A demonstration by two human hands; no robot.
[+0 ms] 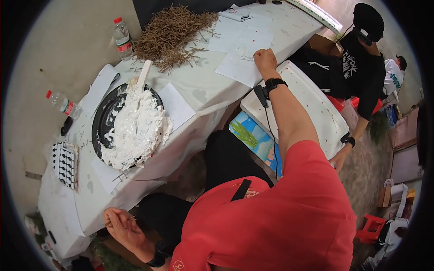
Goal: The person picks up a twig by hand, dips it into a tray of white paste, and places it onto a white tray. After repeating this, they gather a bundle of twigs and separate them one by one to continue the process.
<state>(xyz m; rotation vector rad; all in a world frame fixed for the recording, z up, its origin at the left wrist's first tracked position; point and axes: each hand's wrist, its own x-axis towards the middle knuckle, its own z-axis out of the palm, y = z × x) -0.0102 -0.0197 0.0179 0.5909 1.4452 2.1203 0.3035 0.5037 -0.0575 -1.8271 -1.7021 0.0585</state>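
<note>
Twig pile (pixel 174 34): near the table's (pixel 203 92) far edge; probably light, stiff, brittle; best gripped mid-stem, gently.
Left hand (pixel 124 228): fingers curled, pinching thin stems (pixel 132 218) just off the near edge.
Right hand (pixel 266 62): fingertips close together by white paper (pixel 233 67); cannot tell whether holding anything.

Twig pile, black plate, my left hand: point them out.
Twig pile (pixel 169 34), head view: middle of the heap.
Black plate (pixel 100 124), head view: bare left side.
Left hand (pixel 124 229), head view: middle.
</note>
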